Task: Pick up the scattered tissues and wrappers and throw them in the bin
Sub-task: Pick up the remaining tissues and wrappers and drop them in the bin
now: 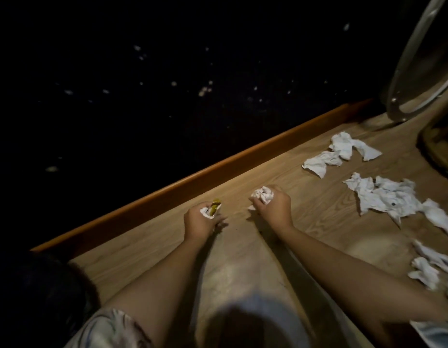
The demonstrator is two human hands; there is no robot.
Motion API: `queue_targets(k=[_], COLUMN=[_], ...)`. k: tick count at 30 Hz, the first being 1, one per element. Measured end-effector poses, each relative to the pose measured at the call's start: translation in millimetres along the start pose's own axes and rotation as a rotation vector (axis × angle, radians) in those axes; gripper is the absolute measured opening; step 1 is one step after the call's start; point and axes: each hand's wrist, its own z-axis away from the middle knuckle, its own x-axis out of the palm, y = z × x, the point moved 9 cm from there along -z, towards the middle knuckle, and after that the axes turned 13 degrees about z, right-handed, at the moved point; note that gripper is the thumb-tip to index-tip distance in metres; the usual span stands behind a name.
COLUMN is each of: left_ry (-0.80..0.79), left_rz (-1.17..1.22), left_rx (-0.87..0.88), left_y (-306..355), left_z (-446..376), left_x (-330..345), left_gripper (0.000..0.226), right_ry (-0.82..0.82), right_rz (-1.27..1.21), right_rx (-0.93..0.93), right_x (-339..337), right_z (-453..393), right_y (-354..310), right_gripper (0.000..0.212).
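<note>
My left hand (201, 222) is closed around a small white and yellow wrapper (213, 208) near the far edge of the wooden table (243, 259). My right hand (274, 209) grips a crumpled white tissue (263, 195), its fingertips touching the tabletop. Several more crumpled white tissues lie to the right: one pile at the back (341, 151), a larger one in the middle (386, 197), and a smaller bunch at the right edge (431, 267). No bin is recognisable in view.
The table's raised orange-brown rim (192, 182) runs diagonally, with a dark speckled floor (117, 96) beyond it. A round metal-framed object (419, 71) stands at the table's top right corner. A dark shape (37, 292) sits at the lower left.
</note>
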Motion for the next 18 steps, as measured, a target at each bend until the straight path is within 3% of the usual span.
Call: queue_targets(k=[3,6,9,12,15,18], left_ry=[-0.002,0.087,0.212,0.356,0.481,0.547], left_rz=[-0.086,-0.08,-0.006,0.023,-0.042,0.054], left_rx=[-0.02,-0.019,-0.001,0.105,0.232,0.307], left_y=[29,57,92,123,149,159], left_z=[9,17,35,51,70,94], left_x=[-31,-76,-128,-186,-245,-299], left_gripper=[0.033,0.066,0.078,0.07,0.045,0.024], right_ry=[-0.048,-0.048,-0.01,0.007,0.009,0.001], right_rz=[-0.079,-0.125,-0.152,-0.148,-0.172,-0.192], right_rx=[-0.013,-0.149,-0.294,-0.393,-0.465,-0.552], right_x=[5,2,-7,-11,-6,13], right_z=[8,18,30,45,64,87], right_y=[-40,-103,-176,-247,-312,-364], right_gripper=[0.034,0.028,0.031,0.045,0.061,0.059])
